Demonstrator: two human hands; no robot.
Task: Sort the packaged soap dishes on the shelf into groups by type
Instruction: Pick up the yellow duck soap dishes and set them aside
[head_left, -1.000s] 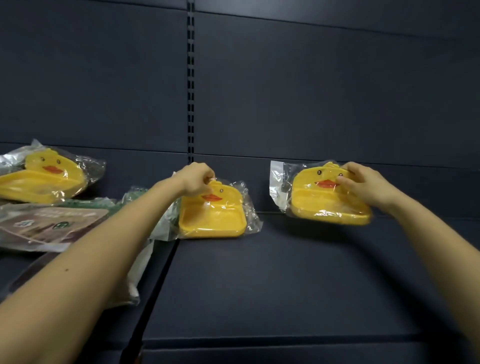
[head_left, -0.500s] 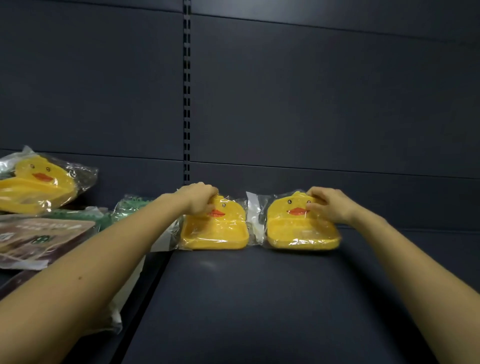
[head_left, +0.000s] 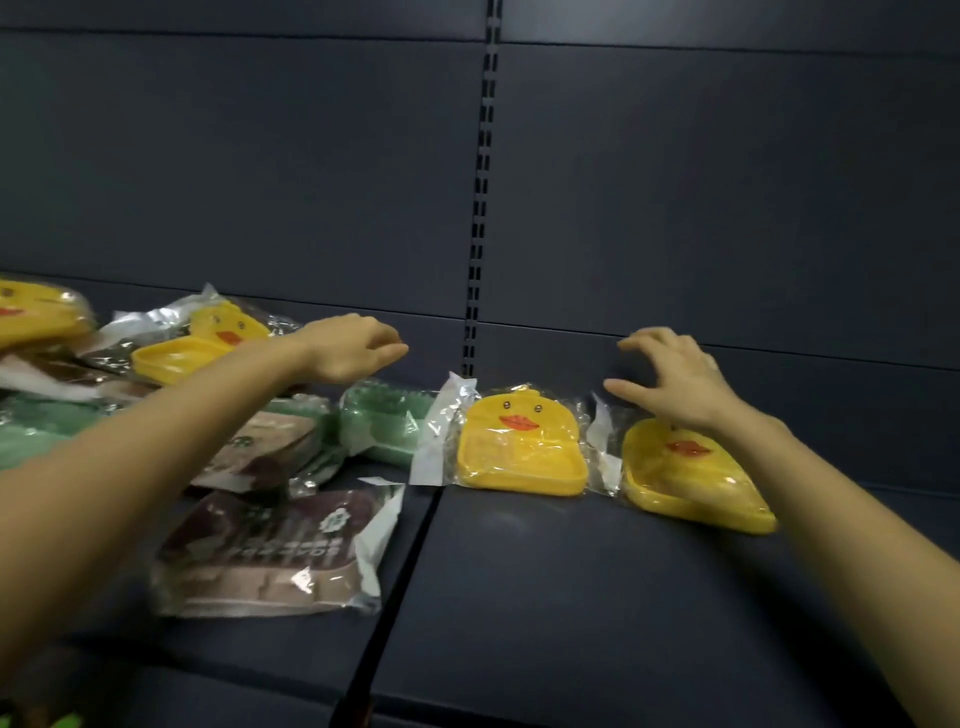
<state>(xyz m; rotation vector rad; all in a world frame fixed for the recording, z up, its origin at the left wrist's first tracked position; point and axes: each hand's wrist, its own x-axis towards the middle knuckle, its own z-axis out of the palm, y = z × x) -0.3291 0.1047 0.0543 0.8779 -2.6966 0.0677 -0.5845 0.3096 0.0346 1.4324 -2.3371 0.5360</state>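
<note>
Two yellow duck soap dishes in clear wrap stand side by side against the back of the dark shelf (head_left: 571, 597): one (head_left: 522, 447) at the centre, the other (head_left: 685, 478) to its right. My right hand (head_left: 670, 379) hovers open just above the right dish, fingers spread. My left hand (head_left: 348, 348) is raised over the pile on the left, empty, fingers loosely curled. Further left lie another duck dish (head_left: 208, 343), a fourth at the frame edge (head_left: 36, 317), green dishes (head_left: 384, 421) and brown packaged dishes (head_left: 280, 551).
The shelf's dark back panel (head_left: 675, 182) with a slotted upright (head_left: 480, 197) rises right behind the dishes. A seam between two shelf boards (head_left: 410, 551) runs forward below the centre dish.
Both hands have let go of the two duck dishes, which now rest side by side. The left hand has moved left over the pile, and the view has swung left and closer.
</note>
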